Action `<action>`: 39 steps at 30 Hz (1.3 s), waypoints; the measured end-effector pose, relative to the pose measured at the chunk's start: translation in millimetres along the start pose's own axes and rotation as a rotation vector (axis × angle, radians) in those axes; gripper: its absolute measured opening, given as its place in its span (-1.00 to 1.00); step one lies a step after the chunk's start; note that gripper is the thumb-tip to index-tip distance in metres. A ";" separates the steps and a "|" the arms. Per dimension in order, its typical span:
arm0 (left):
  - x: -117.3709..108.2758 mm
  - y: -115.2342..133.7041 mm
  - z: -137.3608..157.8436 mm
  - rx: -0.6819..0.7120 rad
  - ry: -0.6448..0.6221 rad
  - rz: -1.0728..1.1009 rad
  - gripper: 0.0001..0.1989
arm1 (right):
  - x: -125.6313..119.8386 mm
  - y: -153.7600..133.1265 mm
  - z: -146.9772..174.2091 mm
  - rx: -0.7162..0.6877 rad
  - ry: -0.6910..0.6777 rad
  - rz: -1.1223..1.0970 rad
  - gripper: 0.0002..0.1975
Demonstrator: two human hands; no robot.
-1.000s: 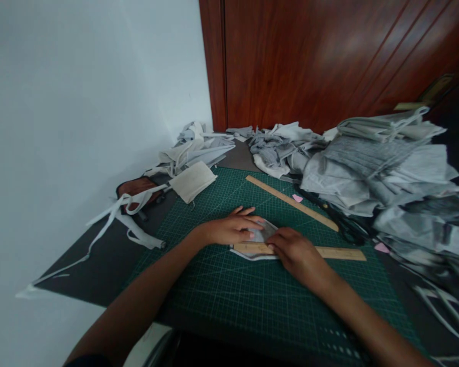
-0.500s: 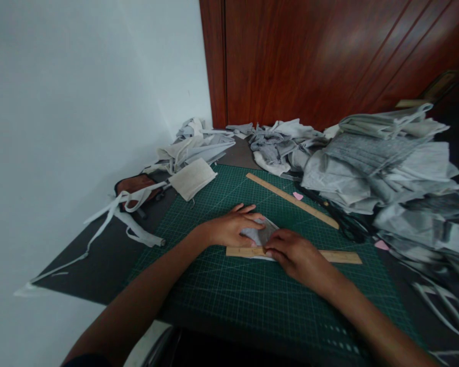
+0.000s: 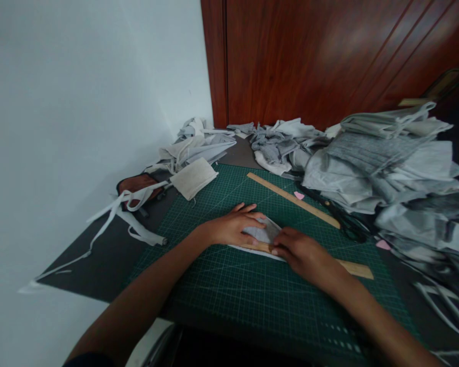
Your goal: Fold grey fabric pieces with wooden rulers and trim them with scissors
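Note:
My left hand lies flat with fingers spread on a small piece of light grey fabric, pressing it against the green cutting mat. Across the fabric runs a wooden ruler, its right end sticking out beyond my right wrist. The fingers of my right hand are closed on the ruler near the fabric's right side. A white lower edge of the fabric shows below the ruler. The ruler's left end is partly hidden beneath my left hand.
A second wooden ruler lies slanted farther back, with a pink chalk piece touching it. Black-handled scissors rest at the right. Heaps of grey fabric stand behind, and a folded cream cloth lies left.
The ruler has shifted right and tilted, its right end now lower. My right hand has moved slightly right with it, exposing more of the fabric's lower edge; my left hand stays put.

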State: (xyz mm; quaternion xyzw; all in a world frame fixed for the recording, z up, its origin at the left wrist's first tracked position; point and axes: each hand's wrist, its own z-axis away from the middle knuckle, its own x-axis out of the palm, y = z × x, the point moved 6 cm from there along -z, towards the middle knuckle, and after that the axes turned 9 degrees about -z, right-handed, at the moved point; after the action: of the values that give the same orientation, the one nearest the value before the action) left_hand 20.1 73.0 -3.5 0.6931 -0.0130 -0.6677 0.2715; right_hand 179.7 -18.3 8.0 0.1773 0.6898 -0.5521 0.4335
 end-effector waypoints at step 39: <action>4.2 50.0 -11.7 0.118 0.115 0.069 -0.95 | -32.8 21.6 6.6 0.002 -0.126 -0.201 -0.76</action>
State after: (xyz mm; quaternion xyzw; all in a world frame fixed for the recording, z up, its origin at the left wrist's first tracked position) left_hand 48.6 33.1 11.9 0.7443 -0.0606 -0.6149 0.2535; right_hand 216.4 -9.6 20.8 0.0728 0.6749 -0.6035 0.4184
